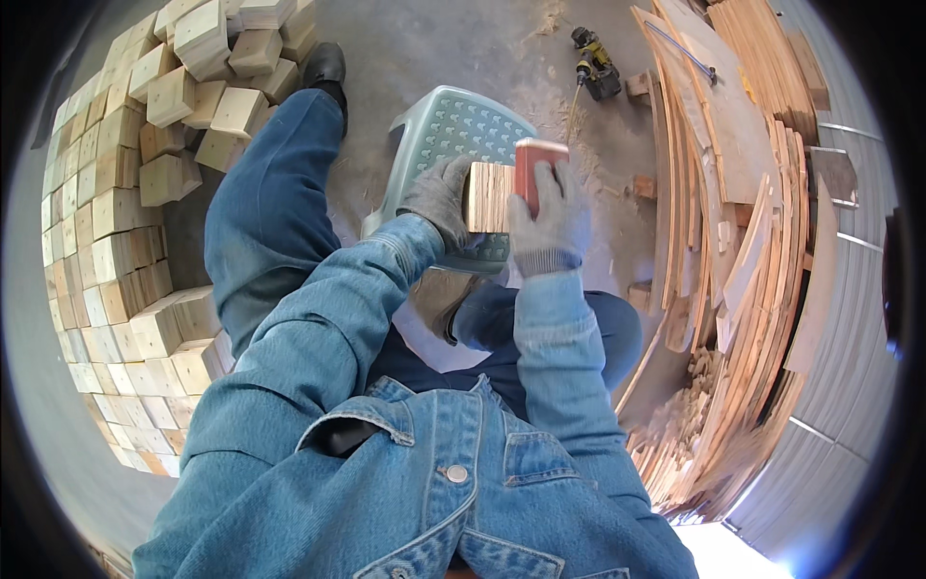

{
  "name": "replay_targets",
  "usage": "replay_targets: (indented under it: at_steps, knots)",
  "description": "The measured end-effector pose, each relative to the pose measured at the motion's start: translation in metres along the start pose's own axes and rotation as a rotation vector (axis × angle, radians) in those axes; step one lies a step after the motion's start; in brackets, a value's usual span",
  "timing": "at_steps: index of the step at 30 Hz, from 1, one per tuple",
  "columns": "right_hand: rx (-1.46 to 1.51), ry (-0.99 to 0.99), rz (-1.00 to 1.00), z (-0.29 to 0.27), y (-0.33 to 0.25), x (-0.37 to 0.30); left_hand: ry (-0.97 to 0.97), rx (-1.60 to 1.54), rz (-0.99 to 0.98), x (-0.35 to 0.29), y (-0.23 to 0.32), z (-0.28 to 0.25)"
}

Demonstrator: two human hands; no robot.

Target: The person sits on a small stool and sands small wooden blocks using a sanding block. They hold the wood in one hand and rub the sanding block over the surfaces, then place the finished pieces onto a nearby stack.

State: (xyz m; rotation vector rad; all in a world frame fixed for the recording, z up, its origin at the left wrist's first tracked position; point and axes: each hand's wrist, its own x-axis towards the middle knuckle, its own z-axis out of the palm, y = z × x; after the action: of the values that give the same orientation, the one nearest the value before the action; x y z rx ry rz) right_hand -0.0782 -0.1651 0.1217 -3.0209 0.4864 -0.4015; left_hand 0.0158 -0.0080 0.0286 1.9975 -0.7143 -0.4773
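Observation:
My left hand [440, 205], in a grey work glove, is closed around the left side of a wooden block [491, 197] with layered grain on its upper face. The block is held over a pale teal plastic stool [461, 130] with a patterned seat. In my right hand [550, 217], gloved the same way, is a reddish sanding block [536, 164] with a lighter top edge. It sits right beside the wooden block's right side; whether the two touch is hard to tell. My right fingers lie over its near face, and its lower part is hidden behind them.
Many cut wooden blocks [121, 207] are stacked at the left, some loose on top. A yellow and black cordless drill [596, 69] with a long bit lies on the floor beyond the stool, among wood shavings. Boards and plywood sheets [714, 125] are piled along the right by a corrugated wall.

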Motion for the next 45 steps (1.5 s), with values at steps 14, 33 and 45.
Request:
replay_targets:
  at_steps: [14,33,45]
  knots:
    - [0.014,-0.013,0.026,-0.017,-0.012,-0.054,0.054,0.025,0.023,0.001,-0.011,0.013]
    - [0.054,-0.113,0.085,-0.037,-0.023,-0.089,0.1,0.012,0.034,0.001,-0.012,0.014]
    - [0.08,-0.062,0.059,0.002,-0.017,0.036,0.084,0.032,0.033,0.001,-0.008,0.015]
